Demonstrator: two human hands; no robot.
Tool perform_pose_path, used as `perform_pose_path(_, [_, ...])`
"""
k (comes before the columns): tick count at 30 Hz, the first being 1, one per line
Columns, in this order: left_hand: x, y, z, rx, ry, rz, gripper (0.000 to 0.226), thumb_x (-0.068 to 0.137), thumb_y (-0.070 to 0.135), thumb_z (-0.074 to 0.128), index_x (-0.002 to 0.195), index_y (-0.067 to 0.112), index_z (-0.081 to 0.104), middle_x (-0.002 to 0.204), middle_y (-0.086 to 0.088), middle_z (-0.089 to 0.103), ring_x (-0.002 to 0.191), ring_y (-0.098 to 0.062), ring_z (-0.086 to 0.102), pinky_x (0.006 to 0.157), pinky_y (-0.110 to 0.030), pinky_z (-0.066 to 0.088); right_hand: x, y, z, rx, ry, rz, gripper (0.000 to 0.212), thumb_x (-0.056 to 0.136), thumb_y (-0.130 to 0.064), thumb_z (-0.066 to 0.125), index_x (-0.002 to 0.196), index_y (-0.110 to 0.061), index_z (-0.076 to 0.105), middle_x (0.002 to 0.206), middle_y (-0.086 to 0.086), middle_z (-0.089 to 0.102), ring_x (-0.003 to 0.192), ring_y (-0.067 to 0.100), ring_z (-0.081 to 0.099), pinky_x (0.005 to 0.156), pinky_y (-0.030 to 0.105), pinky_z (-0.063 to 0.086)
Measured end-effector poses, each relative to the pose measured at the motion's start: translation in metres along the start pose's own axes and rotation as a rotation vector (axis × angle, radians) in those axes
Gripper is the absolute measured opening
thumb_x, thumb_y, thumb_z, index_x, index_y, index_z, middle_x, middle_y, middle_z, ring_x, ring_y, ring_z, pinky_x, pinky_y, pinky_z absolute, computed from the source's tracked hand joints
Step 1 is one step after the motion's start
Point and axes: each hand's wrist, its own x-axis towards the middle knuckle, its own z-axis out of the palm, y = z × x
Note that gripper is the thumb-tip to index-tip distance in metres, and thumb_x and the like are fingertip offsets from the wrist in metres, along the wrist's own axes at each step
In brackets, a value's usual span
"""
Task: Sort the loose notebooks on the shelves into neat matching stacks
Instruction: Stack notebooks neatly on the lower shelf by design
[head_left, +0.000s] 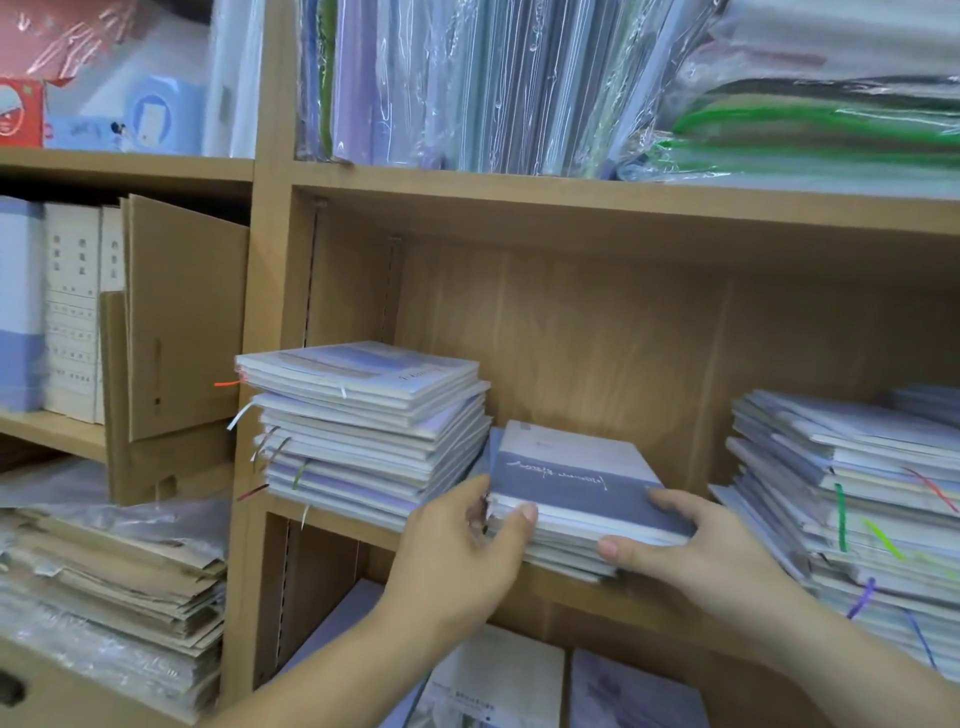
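Plainly, the short stack of notebooks (571, 483) lies flat on the wooden shelf (561, 603), just beside a taller stack (363, 426) on its left and near an untidy stack (852, 499) on its right. The left hand (462, 551) clasps its left edge. The right hand (691, 551) grips the near right corner, thumb on the grey-blue cover. These thin softcovers look smooth and bendy. Together they are probably fairly heavy and prone to sliding, so squeezing both sides seems safest.

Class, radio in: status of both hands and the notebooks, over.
Left hand and right hand grip middle stack. Taller left stack, right stack flank it.
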Motion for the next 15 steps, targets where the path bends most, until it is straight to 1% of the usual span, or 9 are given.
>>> perform_pose_path(1, [0.005,0.003,0.0,-0.045,0.0,-0.037,0.02,0.097,0.048,0.06,0.081,0.038,0.065,0.065,0.031,0.062,0.069,0.009,0.059,0.071,-0.015,0.048,0.001,-0.001,0.0,0.04,-0.016,0.024,0.1,0.056,-0.058,0.09,0.142,-0.023,0.053,0.133,-0.009,0.053,0.118,0.01,0.053,0.096,0.026,0.038])
perform_pose_path(2, [0.009,0.004,0.001,-0.032,-0.02,-0.061,0.033,0.1,0.051,0.054,0.084,0.025,0.067,0.058,0.018,0.058,0.063,-0.001,0.056,0.069,-0.023,0.047,0.003,-0.002,0.0,0.088,-0.02,0.059,0.088,0.063,-0.061,0.085,0.138,-0.027,0.056,0.132,-0.01,0.055,0.119,0.011,0.054,0.099,0.027,0.039])
perform_pose_path(3, [0.013,0.004,0.003,-0.026,-0.041,-0.08,0.041,0.102,0.05,0.048,0.086,0.018,0.066,0.056,0.013,0.053,0.063,-0.008,0.053,0.069,-0.029,0.045,0.003,-0.003,0.001,0.115,-0.005,0.086,0.07,0.073,-0.063,0.078,0.131,-0.029,0.06,0.131,-0.011,0.058,0.119,0.011,0.055,0.102,0.03,0.041])
perform_pose_path(5, [0.018,0.005,0.008,-0.008,-0.041,-0.102,0.039,0.104,0.044,0.045,0.084,0.015,0.061,0.056,0.01,0.05,0.063,-0.013,0.052,0.07,-0.035,0.048,0.005,-0.002,0.005,0.083,0.064,0.084,0.049,0.09,-0.057,0.065,0.127,-0.025,0.066,0.129,-0.01,0.063,0.121,0.013,0.057,0.109,0.036,0.043])
perform_pose_path(7, [0.022,0.005,0.014,-0.014,-0.014,-0.123,0.037,0.103,0.04,0.047,0.084,0.011,0.058,0.061,0.005,0.052,0.064,-0.02,0.054,0.073,-0.045,0.053,0.006,0.002,0.008,0.066,0.128,0.07,0.037,0.098,-0.044,0.059,0.127,-0.022,0.068,0.127,-0.007,0.066,0.122,0.015,0.058,0.11,0.039,0.043])
perform_pose_path(9, [0.02,0.012,0.016,-0.085,0.02,-0.159,0.036,0.102,0.042,0.046,0.097,0.011,0.065,0.076,-0.004,0.064,0.079,-0.028,0.065,0.083,-0.05,0.056,0.001,0.0,0.007,0.063,0.156,0.056,0.032,0.1,-0.036,0.058,0.126,-0.02,0.069,0.124,-0.005,0.068,0.121,0.016,0.059,0.108,0.037,0.044])
perform_pose_path(11, [0.011,0.021,0.012,-0.158,0.073,-0.178,0.037,0.103,0.045,0.046,0.105,0.016,0.068,0.089,-0.008,0.069,0.097,-0.031,0.068,0.086,-0.043,0.054,-0.008,-0.004,0.003,0.074,0.179,0.061,0.038,0.099,-0.034,0.061,0.133,-0.017,0.064,0.13,-0.005,0.066,0.124,0.015,0.058,0.109,0.036,0.043])
perform_pose_path(13, [0.0,0.026,0.006,-0.282,0.121,-0.193,0.04,0.103,0.048,0.05,0.093,0.014,0.067,0.083,-0.013,0.067,0.082,-0.026,0.069,0.075,-0.044,0.056,-0.022,-0.006,-0.004,0.111,0.21,0.063,0.044,0.097,-0.03,0.065,0.137,-0.013,0.059,0.133,-0.005,0.063,0.123,0.014,0.058,0.104,0.031,0.042])
perform_pose_path(15, [-0.015,0.028,0.0,-0.45,0.117,-0.305,0.041,0.098,0.048,0.061,0.086,0.009,0.057,0.073,-0.015,0.063,0.065,-0.023,0.063,0.059,-0.041,0.055,-0.039,-0.003,-0.012,0.178,0.221,0.072,0.038,0.095,-0.022,0.068,0.131,-0.012,0.062,0.119,-0.007,0.067,0.11,0.013,0.064,0.093,0.028,0.043])
